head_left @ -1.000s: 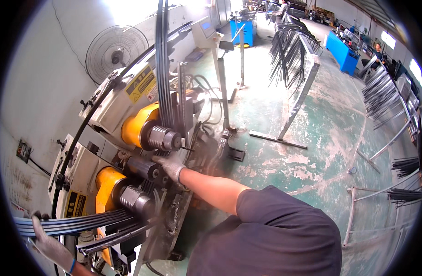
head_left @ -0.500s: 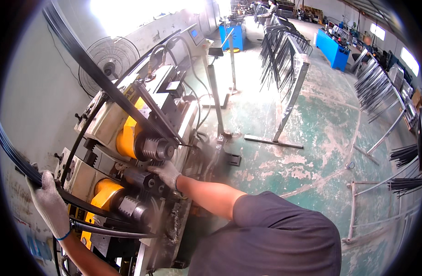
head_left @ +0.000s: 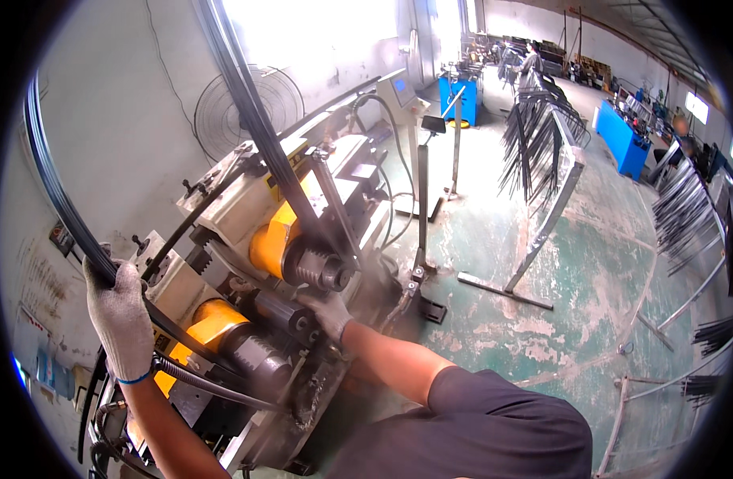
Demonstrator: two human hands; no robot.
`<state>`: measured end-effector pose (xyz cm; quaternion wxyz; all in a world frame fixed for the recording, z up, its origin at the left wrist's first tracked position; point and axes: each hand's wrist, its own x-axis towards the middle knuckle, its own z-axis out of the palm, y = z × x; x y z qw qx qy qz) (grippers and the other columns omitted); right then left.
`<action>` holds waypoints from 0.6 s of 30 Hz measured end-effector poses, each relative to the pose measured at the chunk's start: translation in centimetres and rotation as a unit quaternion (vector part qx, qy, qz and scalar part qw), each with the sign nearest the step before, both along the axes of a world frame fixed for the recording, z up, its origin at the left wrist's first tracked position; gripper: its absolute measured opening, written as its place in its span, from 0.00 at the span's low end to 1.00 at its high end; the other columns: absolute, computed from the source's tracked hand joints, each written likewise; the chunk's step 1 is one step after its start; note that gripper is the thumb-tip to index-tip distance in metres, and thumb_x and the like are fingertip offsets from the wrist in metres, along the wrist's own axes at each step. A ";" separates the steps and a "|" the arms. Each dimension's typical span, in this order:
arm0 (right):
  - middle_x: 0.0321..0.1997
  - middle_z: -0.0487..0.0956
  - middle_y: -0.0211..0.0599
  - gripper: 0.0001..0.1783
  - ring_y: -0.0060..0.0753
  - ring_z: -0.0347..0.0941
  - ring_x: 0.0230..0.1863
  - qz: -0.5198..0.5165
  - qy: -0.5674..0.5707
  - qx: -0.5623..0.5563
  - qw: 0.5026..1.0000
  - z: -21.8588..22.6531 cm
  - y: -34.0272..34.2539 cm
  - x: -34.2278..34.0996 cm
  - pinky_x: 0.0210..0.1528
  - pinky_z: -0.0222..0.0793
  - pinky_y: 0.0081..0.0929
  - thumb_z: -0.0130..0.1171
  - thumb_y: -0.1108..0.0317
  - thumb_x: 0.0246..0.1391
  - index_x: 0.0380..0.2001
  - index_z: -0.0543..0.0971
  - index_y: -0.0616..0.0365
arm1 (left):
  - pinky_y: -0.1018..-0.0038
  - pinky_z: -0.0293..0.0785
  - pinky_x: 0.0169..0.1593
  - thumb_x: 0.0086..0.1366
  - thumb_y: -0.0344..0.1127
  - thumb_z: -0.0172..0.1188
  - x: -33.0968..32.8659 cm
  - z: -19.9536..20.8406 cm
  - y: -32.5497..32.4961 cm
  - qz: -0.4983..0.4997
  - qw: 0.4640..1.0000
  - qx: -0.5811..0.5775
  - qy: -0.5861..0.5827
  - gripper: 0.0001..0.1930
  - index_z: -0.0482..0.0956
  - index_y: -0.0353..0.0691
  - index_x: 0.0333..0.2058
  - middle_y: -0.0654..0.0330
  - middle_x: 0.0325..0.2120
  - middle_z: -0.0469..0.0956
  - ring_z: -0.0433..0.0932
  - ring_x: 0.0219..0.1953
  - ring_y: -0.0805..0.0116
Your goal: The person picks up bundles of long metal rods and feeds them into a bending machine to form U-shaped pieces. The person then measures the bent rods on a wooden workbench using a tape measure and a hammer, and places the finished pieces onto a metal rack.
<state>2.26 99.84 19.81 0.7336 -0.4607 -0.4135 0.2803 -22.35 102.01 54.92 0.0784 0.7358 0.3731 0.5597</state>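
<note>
My left hand (head_left: 120,323), in a pale knitted glove, is closed around a bundle of long dark metal strips (head_left: 59,188). These rise past the hand toward the upper left and run down across the front of a machine (head_left: 243,199). Also gloved, my right hand (head_left: 328,313) reaches in beside a dark cylindrical block (head_left: 283,315) between two ridged rollers. Its fingers are mostly hidden there. A second bundle of dark strips (head_left: 259,112) slants down to the upper ridged roller (head_left: 322,267). The lower roller (head_left: 259,355) sits on a yellow housing (head_left: 211,323).
Behind the machine stand a round fan (head_left: 223,112) and a control box with a small screen (head_left: 398,92). To the right, a metal rack (head_left: 554,199) carries many dark rods. Blue workbenches (head_left: 622,140) are farther back, with people near them. A ribbed hose (head_left: 207,382) crosses the machine's front.
The view has swung left, so the machine appears farther right. My left hand has risen a little against the machine with its strips. My right hand stays by the block.
</note>
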 end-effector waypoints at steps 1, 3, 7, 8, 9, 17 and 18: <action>0.56 0.82 0.43 0.19 0.39 0.79 0.56 0.014 0.030 -0.016 0.999 0.1 0.0 0.0 0.61 0.74 0.33 0.56 0.82 0.61 0.51 0.87 0.54 | 0.73 0.73 0.41 0.73 0.30 0.58 0.0 0.0 0.0 0.003 1.000 0.004 0.001 0.13 0.75 0.35 0.54 0.64 0.33 0.73 0.70 0.34 0.75; 0.56 0.82 0.43 0.20 0.40 0.79 0.56 0.031 0.081 -0.050 0.995 0.8 -0.1 -0.2 0.61 0.74 0.33 0.55 0.82 0.61 0.51 0.87 0.54 | 0.73 0.73 0.43 0.73 0.31 0.58 -0.5 0.0 0.3 0.005 1.000 -0.001 0.011 0.15 0.75 0.34 0.55 0.62 0.34 0.74 0.72 0.36 0.73; 0.56 0.82 0.46 0.24 0.46 0.79 0.58 -0.015 -0.037 -0.027 0.999 0.4 0.1 0.1 0.63 0.75 0.35 0.53 0.83 0.58 0.55 0.85 0.55 | 0.71 0.75 0.48 0.72 0.31 0.59 -0.2 0.2 -0.5 0.006 1.000 0.001 0.006 0.16 0.75 0.35 0.56 0.59 0.36 0.77 0.75 0.39 0.71; 0.56 0.82 0.45 0.22 0.45 0.80 0.57 -0.030 -0.077 -0.010 0.997 -0.4 0.3 0.7 0.62 0.75 0.35 0.54 0.81 0.59 0.54 0.84 0.56 | 0.71 0.75 0.48 0.72 0.31 0.59 0.0 0.3 -0.5 -0.001 1.000 -0.005 0.000 0.16 0.75 0.35 0.56 0.59 0.36 0.77 0.75 0.39 0.71; 0.55 0.82 0.45 0.20 0.45 0.80 0.57 -0.039 -0.113 0.007 0.993 -0.1 0.2 0.4 0.62 0.75 0.35 0.55 0.80 0.59 0.53 0.84 0.58 | 0.71 0.75 0.49 0.72 0.31 0.59 -0.2 0.3 -0.5 -0.001 1.000 -0.011 -0.002 0.16 0.75 0.35 0.56 0.59 0.36 0.77 0.75 0.39 0.71; 0.60 0.81 0.50 0.31 0.50 0.77 0.62 -0.033 -0.166 0.000 0.986 -2.1 1.1 1.2 0.66 0.73 0.37 0.50 0.88 0.49 0.56 0.84 0.55 | 0.72 0.78 0.47 0.71 0.29 0.59 -0.3 -0.1 -0.1 -0.021 1.000 -0.006 -0.022 0.17 0.75 0.33 0.57 0.58 0.35 0.78 0.78 0.37 0.72; 0.60 0.81 0.49 0.30 0.49 0.78 0.61 -0.021 -0.149 0.004 0.989 -2.1 1.1 1.2 0.66 0.73 0.37 0.51 0.87 0.50 0.55 0.85 0.56 | 0.72 0.78 0.47 0.71 0.29 0.59 -0.3 0.0 -0.2 -0.027 0.999 -0.010 -0.028 0.17 0.75 0.33 0.57 0.58 0.35 0.78 0.78 0.37 0.72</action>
